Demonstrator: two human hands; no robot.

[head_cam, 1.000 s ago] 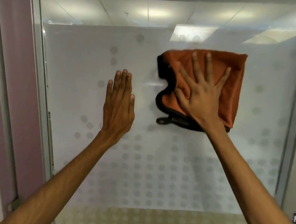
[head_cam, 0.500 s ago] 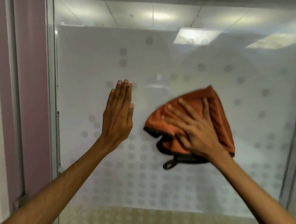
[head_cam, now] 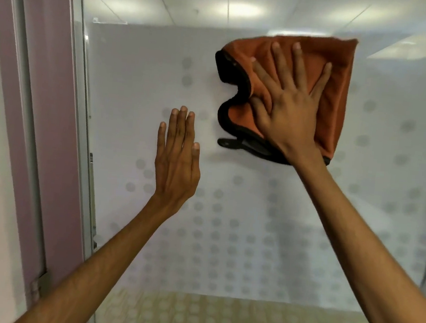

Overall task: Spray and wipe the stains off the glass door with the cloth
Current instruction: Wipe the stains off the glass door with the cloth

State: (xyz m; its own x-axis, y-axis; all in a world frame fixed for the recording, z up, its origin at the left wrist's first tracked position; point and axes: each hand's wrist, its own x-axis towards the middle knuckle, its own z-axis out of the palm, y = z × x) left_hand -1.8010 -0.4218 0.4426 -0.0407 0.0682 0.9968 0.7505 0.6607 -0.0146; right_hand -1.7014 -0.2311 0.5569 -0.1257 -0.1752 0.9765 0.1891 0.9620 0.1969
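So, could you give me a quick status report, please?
Right hand flat, pressing cloth on glass door. Left hand open, empty. Nothing obstructing.

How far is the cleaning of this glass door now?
Done: cannot tell; no stains or spray bottle show. In hand: the right hand presses the orange cloth flat on the upper glass door; the left hand rests open on the glass. Left: the lower dotted area.

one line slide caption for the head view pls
Right hand presses an orange cloth flat against the frosted glass door; left hand rests open beside it.
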